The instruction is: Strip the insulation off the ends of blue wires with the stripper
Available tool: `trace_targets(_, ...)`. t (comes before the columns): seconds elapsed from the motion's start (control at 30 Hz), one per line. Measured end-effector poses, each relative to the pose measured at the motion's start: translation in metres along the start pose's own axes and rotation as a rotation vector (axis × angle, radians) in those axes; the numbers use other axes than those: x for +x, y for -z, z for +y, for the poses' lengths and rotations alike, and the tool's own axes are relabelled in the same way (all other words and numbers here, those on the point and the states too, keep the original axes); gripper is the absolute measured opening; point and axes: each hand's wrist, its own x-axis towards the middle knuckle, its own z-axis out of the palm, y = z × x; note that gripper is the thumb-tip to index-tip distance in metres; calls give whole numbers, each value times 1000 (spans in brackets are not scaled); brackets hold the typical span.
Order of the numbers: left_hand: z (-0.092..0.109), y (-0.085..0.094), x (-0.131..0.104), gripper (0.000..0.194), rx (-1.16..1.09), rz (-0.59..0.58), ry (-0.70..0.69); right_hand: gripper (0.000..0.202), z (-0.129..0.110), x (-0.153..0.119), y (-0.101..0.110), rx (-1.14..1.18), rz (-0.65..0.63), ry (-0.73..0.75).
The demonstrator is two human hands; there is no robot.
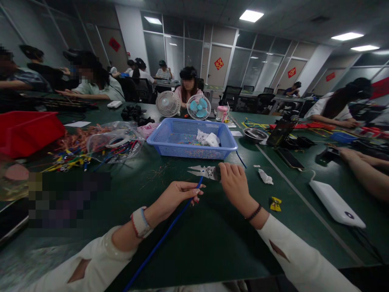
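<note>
My left hand point(179, 196) pinches a blue cable point(165, 239) near its upper end; the rest of the cable runs down to the table's front edge. Wrapped round the handles of wire-stripping pliers point(209, 172) is my right hand point(235, 182). The pliers' jaws point left, and the cable's tip is at them, between the two hands. Whether the jaws bite the cable is too small to tell. Thin wire scraps point(159, 174) lie on the green table point(194, 251) left of the jaws.
A blue basket point(191, 152) stands behind the pliers, with two small fans beyond. Cable bundles point(118, 150) and a red bin point(27, 132) are at left. Crumpled tissue point(265, 177), a yellow wrapper point(275, 204) and a white power bank point(337, 202) lie at right, near another person's arm point(364, 170).
</note>
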Motion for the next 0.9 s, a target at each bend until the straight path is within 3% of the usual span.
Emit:
trace_targets(0.33, 5, 2, -1, 29, 3, -29, 38, 15, 12, 4, -2, 15, 51, -15)
trace_targets(0.73, 15, -6, -4, 25, -39, -27, 73, 45, 27, 3, 0, 152, -57, -111)
trace_targets(0.9, 16, -7, -5, 25, -58, -40, 94, 52, 33, 3, -3, 204, -20, -85)
